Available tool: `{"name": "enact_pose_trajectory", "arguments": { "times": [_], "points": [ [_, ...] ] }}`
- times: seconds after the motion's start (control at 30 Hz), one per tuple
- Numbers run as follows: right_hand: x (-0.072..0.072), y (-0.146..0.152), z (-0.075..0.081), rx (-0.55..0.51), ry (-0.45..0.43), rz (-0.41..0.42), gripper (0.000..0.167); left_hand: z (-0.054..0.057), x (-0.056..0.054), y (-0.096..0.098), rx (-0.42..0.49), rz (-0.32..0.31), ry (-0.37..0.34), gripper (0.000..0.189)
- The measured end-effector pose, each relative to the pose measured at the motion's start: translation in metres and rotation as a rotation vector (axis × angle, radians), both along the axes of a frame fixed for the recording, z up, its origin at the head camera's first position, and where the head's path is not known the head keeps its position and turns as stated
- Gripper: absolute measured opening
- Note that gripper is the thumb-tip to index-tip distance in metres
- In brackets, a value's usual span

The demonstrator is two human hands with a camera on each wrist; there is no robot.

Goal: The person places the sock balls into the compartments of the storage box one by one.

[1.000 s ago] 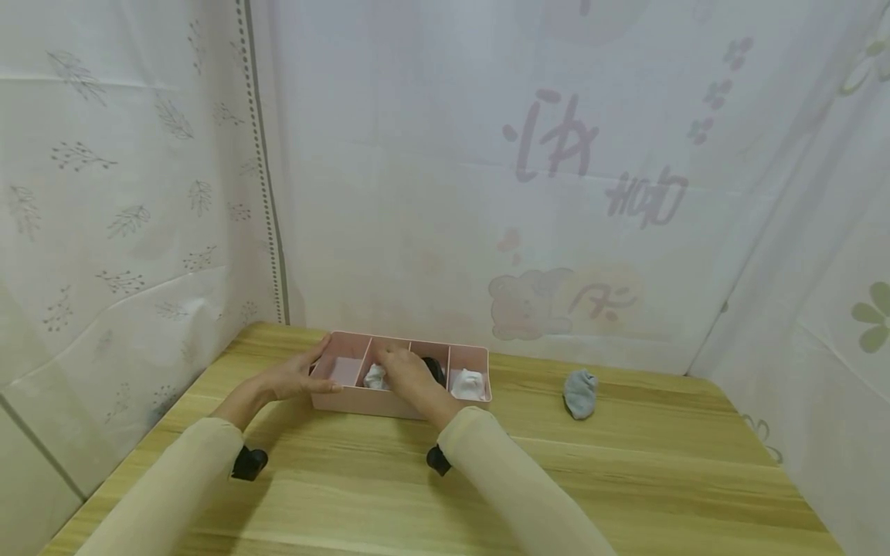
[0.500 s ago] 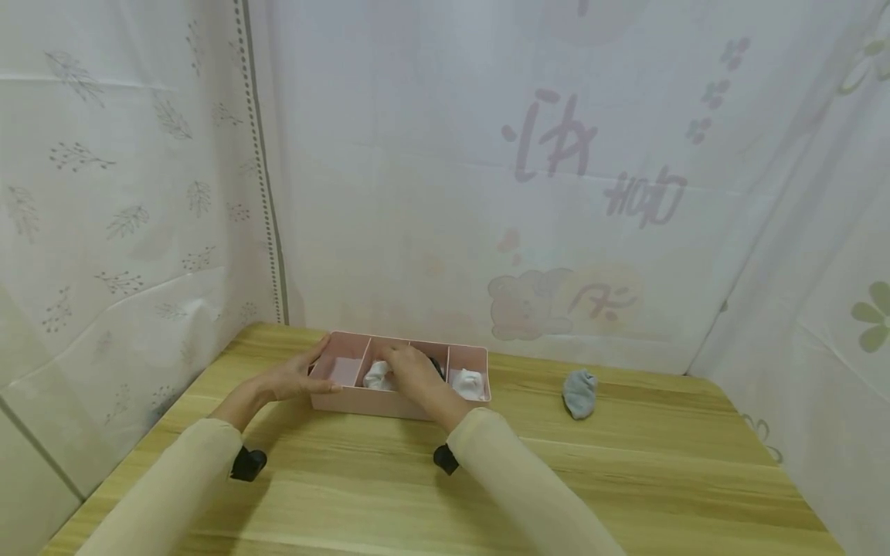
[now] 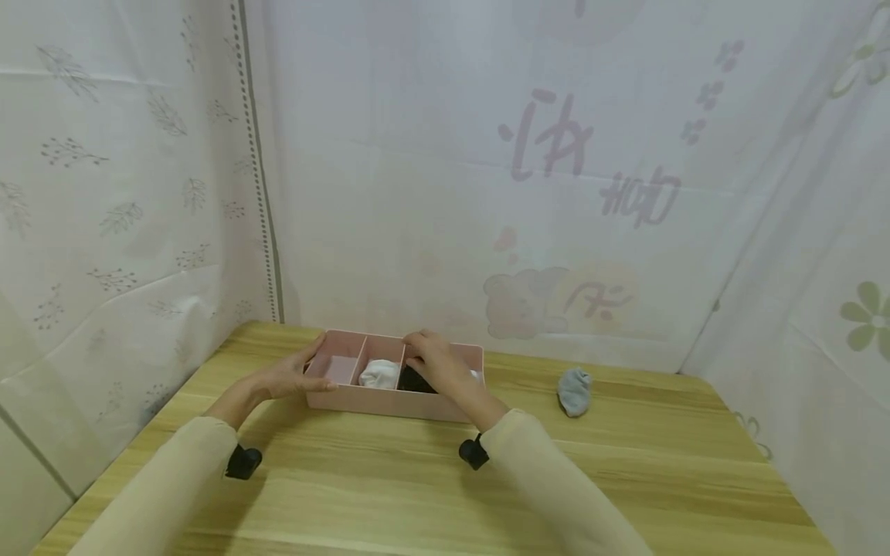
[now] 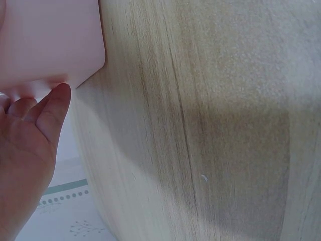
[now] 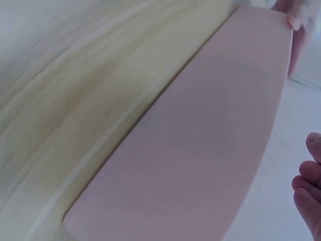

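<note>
A pink divided box (image 3: 389, 403) lies lengthwise near the back of the table. My left hand (image 3: 285, 377) grips its left end, thumb over the front rim and fingers around the side. In the left wrist view those fingertips (image 4: 61, 98) touch the box wall. A balled white cloth, like a rolled sock (image 3: 380, 374), sits in the second compartment from the left. Over the third compartment hovers my right hand (image 3: 445, 367), partly covering a black cloth bundle (image 3: 416, 380). Its fingers are loosely bent with nothing between them in the right wrist view. Another white bundle (image 3: 476, 374) is mostly hidden behind it.
A grey rolled cloth, sock-like (image 3: 574, 391), lies on the wooden table (image 3: 348, 479) to the right of the box. Patterned curtains (image 3: 389, 193) hang behind and on both sides. The leftmost compartment (image 3: 341, 369) shows a bare bottom.
My right hand has let go of the white bundle in the second compartment and moved right, up over the third. The left hand keeps its grip on the box.
</note>
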State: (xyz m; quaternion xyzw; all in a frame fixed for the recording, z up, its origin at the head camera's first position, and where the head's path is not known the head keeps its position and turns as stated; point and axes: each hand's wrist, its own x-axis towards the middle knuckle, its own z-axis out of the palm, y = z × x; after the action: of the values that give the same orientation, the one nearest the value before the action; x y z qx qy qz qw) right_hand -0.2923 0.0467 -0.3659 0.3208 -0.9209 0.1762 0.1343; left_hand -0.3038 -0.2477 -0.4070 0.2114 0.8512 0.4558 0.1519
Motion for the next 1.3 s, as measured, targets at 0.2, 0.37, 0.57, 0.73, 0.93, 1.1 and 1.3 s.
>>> {"name": "enact_pose_trajectory", "arguments": {
  "times": [0.2,0.37,0.57,0.73,0.93,1.1,1.3],
  "points": [
    [-0.002,0.027,0.0,-0.047,0.088,-0.055,0.028,0.001,0.001,0.0,0.008,-0.006,0.002,0.111],
    [-0.003,0.054,-0.001,-0.104,0.137,-0.074,0.029,0.001,0.0,0.0,0.009,-0.008,0.003,0.111],
    [0.0,0.091,-0.001,-0.149,0.136,-0.12,0.031,0.0,-0.001,0.0,0.008,-0.013,0.002,0.111],
    [0.003,0.126,-0.007,-0.157,0.088,-0.198,0.035,0.0,-0.001,0.0,-0.007,-0.009,0.009,0.111],
    [0.009,0.166,-0.017,-0.134,0.101,-0.271,0.038,0.001,0.0,0.0,-0.007,-0.012,0.015,0.111],
    [0.016,0.196,-0.024,-0.15,0.073,-0.325,0.041,0.001,0.0,0.0,-0.005,-0.008,0.014,0.111],
    [0.026,0.223,-0.034,-0.159,0.056,-0.383,0.043,0.001,0.0,0.0,0.002,-0.013,0.0,0.112]
  ]
}}
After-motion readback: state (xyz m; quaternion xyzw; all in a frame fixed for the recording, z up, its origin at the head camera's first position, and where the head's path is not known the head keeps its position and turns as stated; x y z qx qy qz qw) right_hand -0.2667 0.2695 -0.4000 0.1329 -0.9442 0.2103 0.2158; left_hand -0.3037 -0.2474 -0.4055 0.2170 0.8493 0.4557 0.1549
